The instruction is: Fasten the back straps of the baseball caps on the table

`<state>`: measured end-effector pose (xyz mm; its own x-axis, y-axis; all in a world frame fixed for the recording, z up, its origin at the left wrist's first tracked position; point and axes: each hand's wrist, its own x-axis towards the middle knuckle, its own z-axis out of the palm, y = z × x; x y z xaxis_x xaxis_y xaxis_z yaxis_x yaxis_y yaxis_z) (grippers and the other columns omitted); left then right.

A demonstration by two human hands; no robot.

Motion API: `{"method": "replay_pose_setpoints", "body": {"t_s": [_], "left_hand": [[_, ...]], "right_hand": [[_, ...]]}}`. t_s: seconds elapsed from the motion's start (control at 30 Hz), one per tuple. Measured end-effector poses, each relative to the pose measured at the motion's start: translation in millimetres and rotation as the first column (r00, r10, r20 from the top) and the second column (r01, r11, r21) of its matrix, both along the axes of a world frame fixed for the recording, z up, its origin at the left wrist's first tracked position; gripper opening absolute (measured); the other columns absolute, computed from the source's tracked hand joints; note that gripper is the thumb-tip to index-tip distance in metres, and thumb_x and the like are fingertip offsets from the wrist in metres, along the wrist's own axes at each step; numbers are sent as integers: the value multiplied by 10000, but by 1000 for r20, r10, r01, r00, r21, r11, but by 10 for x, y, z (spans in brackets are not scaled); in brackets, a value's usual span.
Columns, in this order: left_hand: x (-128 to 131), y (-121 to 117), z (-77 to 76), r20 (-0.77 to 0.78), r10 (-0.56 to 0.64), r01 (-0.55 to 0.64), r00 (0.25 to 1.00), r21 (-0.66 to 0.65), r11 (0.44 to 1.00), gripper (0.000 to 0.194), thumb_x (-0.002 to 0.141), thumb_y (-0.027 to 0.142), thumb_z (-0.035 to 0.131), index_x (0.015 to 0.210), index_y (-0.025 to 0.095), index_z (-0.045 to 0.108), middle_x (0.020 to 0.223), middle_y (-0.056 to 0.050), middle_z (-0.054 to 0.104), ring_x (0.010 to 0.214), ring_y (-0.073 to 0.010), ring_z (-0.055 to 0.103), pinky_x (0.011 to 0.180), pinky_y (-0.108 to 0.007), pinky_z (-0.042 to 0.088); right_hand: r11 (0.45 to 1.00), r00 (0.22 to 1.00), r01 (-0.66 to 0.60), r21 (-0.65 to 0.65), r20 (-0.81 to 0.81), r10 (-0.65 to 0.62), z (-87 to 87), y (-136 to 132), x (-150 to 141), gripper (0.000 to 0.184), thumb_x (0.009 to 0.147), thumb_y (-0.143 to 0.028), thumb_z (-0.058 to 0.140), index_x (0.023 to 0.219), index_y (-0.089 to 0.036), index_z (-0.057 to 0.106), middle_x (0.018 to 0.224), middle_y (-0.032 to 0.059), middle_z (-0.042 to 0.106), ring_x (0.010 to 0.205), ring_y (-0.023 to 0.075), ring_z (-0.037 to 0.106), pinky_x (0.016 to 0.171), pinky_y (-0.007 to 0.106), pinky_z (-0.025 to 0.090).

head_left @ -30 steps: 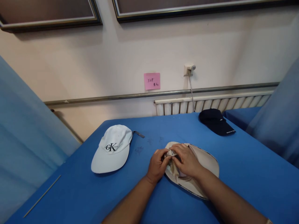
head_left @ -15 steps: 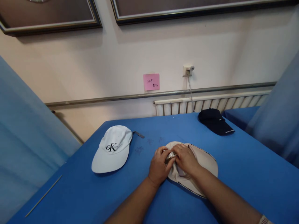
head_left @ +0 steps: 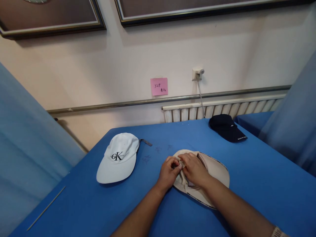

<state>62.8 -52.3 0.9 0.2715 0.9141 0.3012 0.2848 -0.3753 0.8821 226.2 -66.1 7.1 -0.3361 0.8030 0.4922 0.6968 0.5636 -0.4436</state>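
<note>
A beige cap [head_left: 214, 169] lies upside down on the blue table [head_left: 153, 210], just in front of me. My left hand [head_left: 168, 172] and my right hand [head_left: 195, 169] meet over its rear edge. Both are closed in a pinch on the cap's strap, where a small metal buckle [head_left: 182, 164] shows between the fingertips. The cap's crown is crumpled under my right palm, and its brim points right and towards me.
A white cap with a black logo [head_left: 118, 157] rests at the left. Far right lies a black cap [head_left: 225, 127]. Blue curtains [head_left: 29, 138] flank the table. Behind are a radiator [head_left: 222, 110], a wall socket with cable [head_left: 197, 74] and a pink note [head_left: 159, 86].
My fingers have shifted a little on the strap and buckle, and both hands drew closer together. The caps have not moved.
</note>
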Motion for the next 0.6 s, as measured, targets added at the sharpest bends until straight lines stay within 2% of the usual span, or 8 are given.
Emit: {"method": "replay_pose_setpoints", "body": {"t_s": [0.13,0.23,0.37,0.47,0.6], "left_hand": [[-72,54,16,333,-59,130,941,-194,972,264,696,346,752,686,160,565,882,-30,592,846,-166,552,794,-282,430],[-148,47,65,469,-63,235,881,-317,919,296,678,351,787,702,152,569,910,-33,598,824,-149,547,757,-255,429],[-227,24,130,565,-71,341,822,-389,856,247,681,270,797,729,151,585,984,-41,602,849,-142,558,764,-240,435],[-257,36,125,588,-93,386,803,-395,833,221,692,244,788,731,146,594,1000,-44,607,877,-147,572,805,-256,443],[-276,76,50,501,-30,266,865,-408,873,253,729,299,759,887,160,620,925,-40,624,809,-141,588,768,-265,455]], "right_hand": [[999,988,-45,0,-148,44,130,-56,-16,391,772,-78,522,1145,-196,533,1084,84,624,1009,243,540,895,396,426],[993,980,-117,-23,-166,111,193,-82,-25,357,786,-122,567,1130,-211,541,1087,74,621,1011,245,540,886,396,432],[989,976,-148,-29,-166,141,161,-67,-20,341,817,-151,581,1147,-229,546,1097,68,628,1013,248,545,874,401,440],[990,979,-137,-10,-152,134,97,-39,-10,320,828,-142,571,1135,-229,556,1085,67,634,1018,247,550,878,402,441],[996,986,-86,11,-139,87,39,0,12,327,824,-128,567,1138,-221,564,1073,75,635,1024,247,555,903,412,437]]}}
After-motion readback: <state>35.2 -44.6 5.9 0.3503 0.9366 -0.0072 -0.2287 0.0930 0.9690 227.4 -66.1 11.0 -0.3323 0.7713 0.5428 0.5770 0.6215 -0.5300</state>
